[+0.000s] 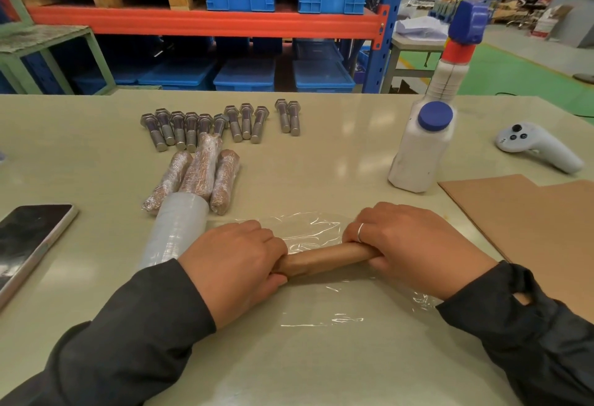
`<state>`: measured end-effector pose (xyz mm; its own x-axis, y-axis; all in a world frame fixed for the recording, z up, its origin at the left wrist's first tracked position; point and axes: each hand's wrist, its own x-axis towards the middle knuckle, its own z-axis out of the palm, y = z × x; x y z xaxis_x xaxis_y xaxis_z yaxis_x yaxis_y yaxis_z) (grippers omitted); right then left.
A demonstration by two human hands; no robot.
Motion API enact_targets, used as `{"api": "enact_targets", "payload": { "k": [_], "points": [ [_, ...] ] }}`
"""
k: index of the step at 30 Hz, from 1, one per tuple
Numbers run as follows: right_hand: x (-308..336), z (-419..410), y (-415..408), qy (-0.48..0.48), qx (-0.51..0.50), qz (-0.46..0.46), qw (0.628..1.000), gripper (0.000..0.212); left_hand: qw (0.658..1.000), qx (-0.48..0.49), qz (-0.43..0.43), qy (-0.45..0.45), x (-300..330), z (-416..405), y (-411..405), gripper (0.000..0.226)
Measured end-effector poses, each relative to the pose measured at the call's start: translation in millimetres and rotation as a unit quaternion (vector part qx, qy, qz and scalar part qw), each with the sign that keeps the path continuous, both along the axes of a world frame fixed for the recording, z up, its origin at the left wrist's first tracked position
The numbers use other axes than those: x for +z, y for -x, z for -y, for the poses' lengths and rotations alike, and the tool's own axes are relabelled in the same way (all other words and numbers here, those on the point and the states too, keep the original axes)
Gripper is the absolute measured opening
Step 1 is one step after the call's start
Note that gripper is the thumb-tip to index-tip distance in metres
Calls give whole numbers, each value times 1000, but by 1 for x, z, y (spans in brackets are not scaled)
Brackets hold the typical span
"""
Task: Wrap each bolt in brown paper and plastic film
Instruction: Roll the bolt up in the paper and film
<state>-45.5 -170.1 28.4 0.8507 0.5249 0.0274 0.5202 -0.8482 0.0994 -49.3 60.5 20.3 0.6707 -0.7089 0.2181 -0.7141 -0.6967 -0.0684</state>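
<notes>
My left hand [236, 264] and right hand [408, 245] each gripped an end of a smooth brown paper-wrapped bolt [324, 257], lying crosswise on crinkled clear plastic film [321, 319] near the table [337, 154] edge closest to me. Beyond, three wrapped bolts [196, 177] and bare steel bolts [221, 122] lay left; brown paper sheets [530, 222] lay right.

You have free table [337, 148] between the wrapped bolts [196, 177] and the white bottle [418, 151]; the film roll [175, 228] blocks your left, the brown paper [530, 228] your right.
</notes>
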Motion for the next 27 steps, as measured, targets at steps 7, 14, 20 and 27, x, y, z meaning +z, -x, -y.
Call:
{"api": "enact_targets", "payload": {
  "k": [7,14,20,27],
  "points": [
    [6,3,-3,-121,-26,-85,989,29,998,42,-31,-29,4,3,-1,25],
    [13,15,-3,-246,-84,-246,934,20,999,48,-16,-5,1,7,-1,27],
    [10,5,-3,-323,-149,-239,903,10,997,37,-46,-52,10,11,2,28],
    [17,-6,3,-314,-173,-217,908,14,998,27,-25,-55,6,8,2,30]
  ]
}}
